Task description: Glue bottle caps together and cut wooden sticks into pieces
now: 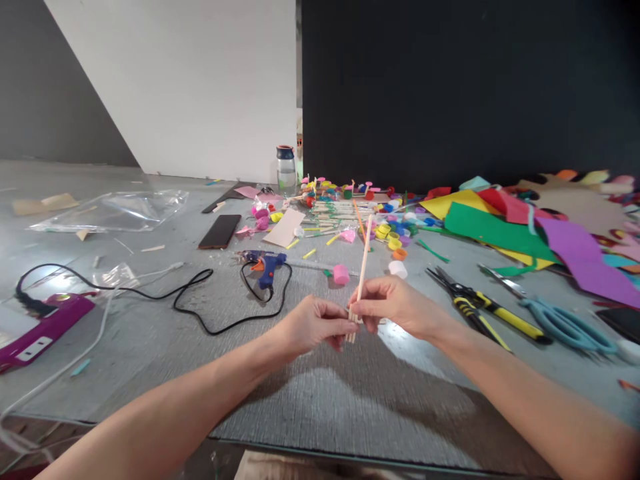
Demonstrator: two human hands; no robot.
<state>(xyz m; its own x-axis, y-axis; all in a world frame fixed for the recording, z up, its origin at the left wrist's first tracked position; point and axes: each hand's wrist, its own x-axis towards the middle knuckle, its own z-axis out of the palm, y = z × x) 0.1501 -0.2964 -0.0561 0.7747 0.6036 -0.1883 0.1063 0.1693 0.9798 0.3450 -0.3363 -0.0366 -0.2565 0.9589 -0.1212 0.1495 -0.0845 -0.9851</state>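
Both hands meet above the front middle of the table, around thin pale wooden sticks point(365, 257). My left hand point(317, 325) is closed, thumb and fingers pinching the bundle low down, where several short stick ends show below the thumb. My right hand point(393, 303) grips the sticks just above it, thumb against the fingers. One long stick rises tilted from between the hands. How many sticks are held is hidden by the fingers. Just beyond them lie a pink bottle cap point(341, 274) and a white cap point(398, 269).
A blue glue gun point(270, 265) with a black cord lies left. Beyond are a phone point(220, 231), a water bottle point(286, 172) and scattered colourful caps. Pliers point(473, 307), scissors point(570, 325) and coloured sheets point(495, 230) lie right. A purple power strip point(45, 333) is far left.
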